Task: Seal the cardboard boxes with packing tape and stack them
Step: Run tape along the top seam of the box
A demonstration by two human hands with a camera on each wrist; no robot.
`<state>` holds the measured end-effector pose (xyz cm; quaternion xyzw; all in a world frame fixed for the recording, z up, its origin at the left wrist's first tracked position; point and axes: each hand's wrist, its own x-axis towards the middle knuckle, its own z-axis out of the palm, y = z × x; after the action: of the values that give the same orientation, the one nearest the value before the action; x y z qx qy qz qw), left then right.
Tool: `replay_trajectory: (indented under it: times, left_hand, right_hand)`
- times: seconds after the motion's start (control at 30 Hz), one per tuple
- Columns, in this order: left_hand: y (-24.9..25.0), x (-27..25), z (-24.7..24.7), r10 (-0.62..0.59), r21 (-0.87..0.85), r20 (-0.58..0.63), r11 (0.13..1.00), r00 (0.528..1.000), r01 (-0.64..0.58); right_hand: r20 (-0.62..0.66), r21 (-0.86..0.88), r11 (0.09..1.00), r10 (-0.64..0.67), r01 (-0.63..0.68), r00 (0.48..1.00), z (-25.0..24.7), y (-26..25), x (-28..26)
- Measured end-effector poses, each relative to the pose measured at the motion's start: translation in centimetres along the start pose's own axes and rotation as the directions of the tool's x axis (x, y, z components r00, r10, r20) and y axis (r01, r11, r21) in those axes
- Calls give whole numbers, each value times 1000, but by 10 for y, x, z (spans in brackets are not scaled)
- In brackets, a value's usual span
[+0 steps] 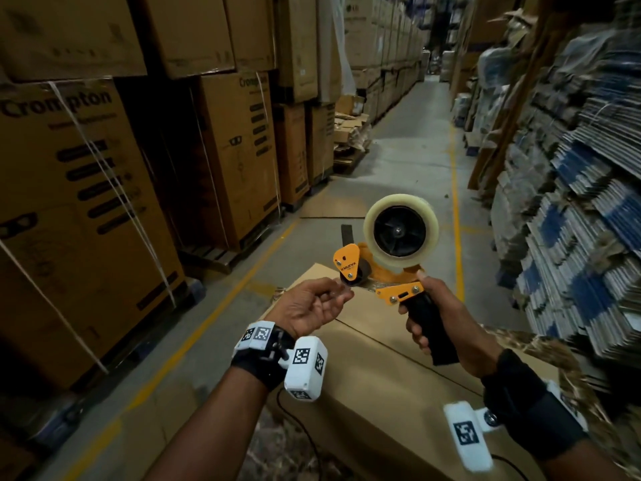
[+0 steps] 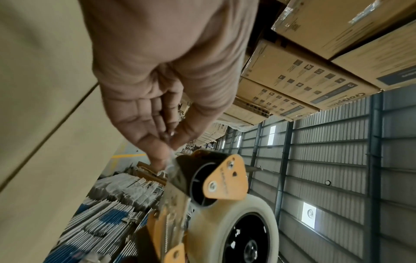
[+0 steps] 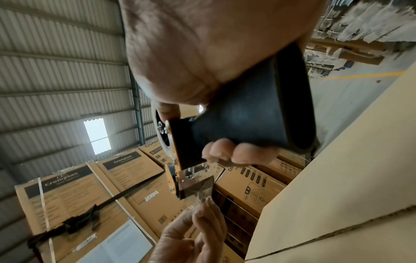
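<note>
The tape gun [image 1: 388,272] is orange with a black handle [image 1: 432,333]. Its tape roll [image 1: 400,234] is a pale, milky see-through colour around a black wheel. The box [image 1: 399,373] under it is plain light brown. The big stacked boxes [image 1: 79,210] are brown with black letters and white straps. The floor [image 1: 409,140] is grey with yellow lines. The wrist cameras [image 1: 305,368] are white with black-and-white square patterns on black straps.

"Crompton" printed on the stacked brown cartons [image 1: 86,189] left of the aisle, also readable on the cartons in both wrist views. "XMUNIX" in black on the orange side plate of the tape dispenser [image 1: 381,272]. LG logo on a far carton [image 1: 359,29]. Smaller print illegible.
</note>
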<state>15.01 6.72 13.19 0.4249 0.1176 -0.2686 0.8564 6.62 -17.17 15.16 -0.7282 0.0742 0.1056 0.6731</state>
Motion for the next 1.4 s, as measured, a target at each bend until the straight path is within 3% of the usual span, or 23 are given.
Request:
replay_trajectory:
  times: [0.13,0.3,0.5,0.63,0.8,0.87,0.97,1.1,1.17,1.3,1.4]
  left_hand:
    - [14,-6,-5,-46,79,-2,996,999,46]
    - [11,-2,-2,72,244,-82,969,994,-50]
    - [7,9,-8,144,367,-134,926,980,-86]
    - [6,17,-14,309,532,-200,831,930,-162]
    - [10,24,-27,436,678,-160,701,885,-223]
    - [21,25,-39,505,739,-169,633,847,-230]
    - [48,29,-69,561,752,-228,621,796,-223]
    - [68,45,-89,388,717,-252,690,887,-99]
    - [68,51,-87,357,733,-228,675,906,-82]
    - [61,60,-90,435,847,-99,509,895,-154]
    - [56,69,-97,490,866,-68,461,869,-192]
  right_hand:
    - [17,-30,999,-36,36,999,0,2,2]
    - [28,-62,995,-76,78,997,3,7,8]
    - [31,-42,997,-59,60,998,8,15,14]
    - [48,-45,998,-48,50,998,13,18,16]
    - [65,-76,993,-91,95,994,16,22,16]
    - [62,-88,990,-103,108,993,14,24,15]
    - [48,-80,993,-84,88,995,3,29,14]
    - [58,-113,993,-37,43,998,1,36,14]
    - [55,-125,992,-18,25,998,5,38,15]
    - [40,-135,991,-3,8,999,9,41,20]
    - [26,-153,988,15,-11,1000,12,41,26]
